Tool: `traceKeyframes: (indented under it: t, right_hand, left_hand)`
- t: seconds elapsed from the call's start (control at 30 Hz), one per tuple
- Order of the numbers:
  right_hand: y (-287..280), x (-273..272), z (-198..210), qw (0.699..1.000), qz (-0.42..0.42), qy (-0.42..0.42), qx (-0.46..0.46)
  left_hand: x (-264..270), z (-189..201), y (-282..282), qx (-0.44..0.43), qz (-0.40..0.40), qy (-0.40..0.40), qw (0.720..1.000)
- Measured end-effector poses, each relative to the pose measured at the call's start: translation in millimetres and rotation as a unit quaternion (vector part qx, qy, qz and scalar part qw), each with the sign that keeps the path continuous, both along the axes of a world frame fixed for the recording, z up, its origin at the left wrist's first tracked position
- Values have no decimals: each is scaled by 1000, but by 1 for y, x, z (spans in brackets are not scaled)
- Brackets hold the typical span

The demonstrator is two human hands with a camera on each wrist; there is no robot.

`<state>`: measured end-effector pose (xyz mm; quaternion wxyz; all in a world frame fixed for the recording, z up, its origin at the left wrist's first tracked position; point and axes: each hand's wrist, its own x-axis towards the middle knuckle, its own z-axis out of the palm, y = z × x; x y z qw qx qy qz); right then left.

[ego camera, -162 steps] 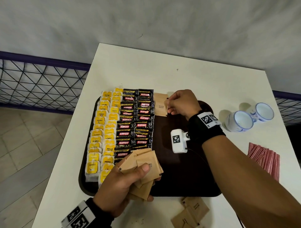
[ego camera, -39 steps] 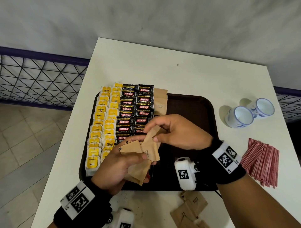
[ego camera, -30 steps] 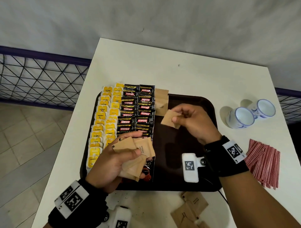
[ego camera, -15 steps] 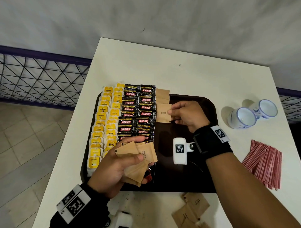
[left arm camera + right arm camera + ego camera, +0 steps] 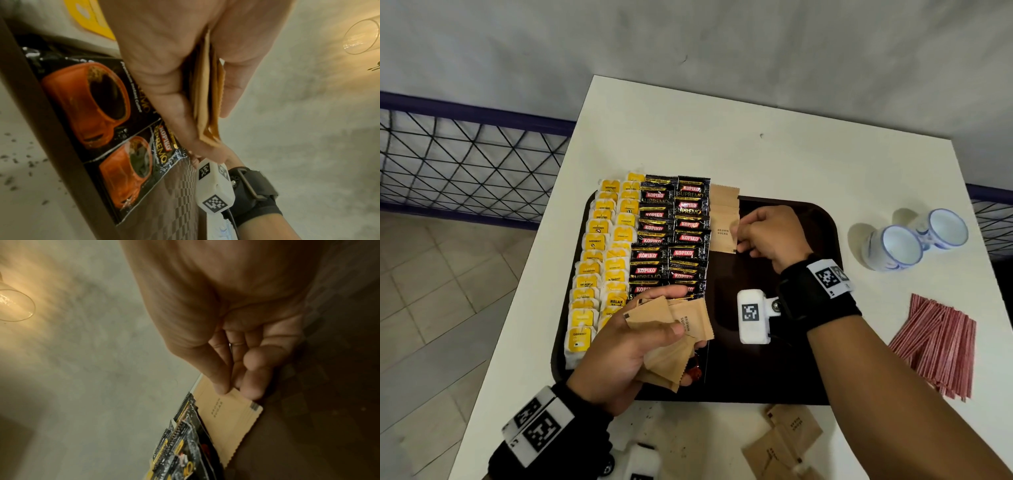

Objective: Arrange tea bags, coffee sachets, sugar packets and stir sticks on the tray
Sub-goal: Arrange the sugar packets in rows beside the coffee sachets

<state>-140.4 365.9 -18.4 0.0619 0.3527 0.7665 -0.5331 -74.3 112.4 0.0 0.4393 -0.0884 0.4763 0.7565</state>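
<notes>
Right hand (image 5: pixel 770 236) pinches packet (image 5: pixel 723 234) at tray's (image 5: pixel 822 219) 12 o'clock; left hand (image 5: pixel 626 346) grips stack (image 5: pixel 671 329). Light, floppy: hold edges.

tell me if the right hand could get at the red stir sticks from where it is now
Probably yes. The red stir sticks lie in the open on the table right of the tray, nothing over them. But the right hand pinches a sugar packet and must release it first.
</notes>
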Motion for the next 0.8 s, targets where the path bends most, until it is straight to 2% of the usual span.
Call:
traceKeyframes:
  t: [0.1, 0.17, 0.23, 0.33, 0.4, 0.53, 0.8]
  right_hand:
    - [2, 2, -1, 1000, -7, -6, 8]
    - [2, 7, 3, 999, 2, -2, 46]
    - [-2, 15, 12, 998, 27, 30, 55]
    - [-13, 36, 33, 987, 130, 86, -33]
    - [-20, 52, 45, 967, 224, 72, -94]
    - [-33, 69, 48, 936, 341, 50, -73]
    - [-41, 68, 43, 939, 336, 60, -47]
  left_hand:
    - [-1, 0, 0, 11, 0, -3, 1000]
    - [-2, 0, 1, 16, 4, -6, 1000]
    - [-2, 1, 0, 20, 5, -6, 1000]
    - [-4, 2, 1, 22, 5, -7, 1000]
    - [-5, 1, 2, 24, 11, -4, 1000]
    - [-5, 1, 5, 32, 21, -4, 999]
    - [-3, -1, 8, 50, 24, -23, 998]
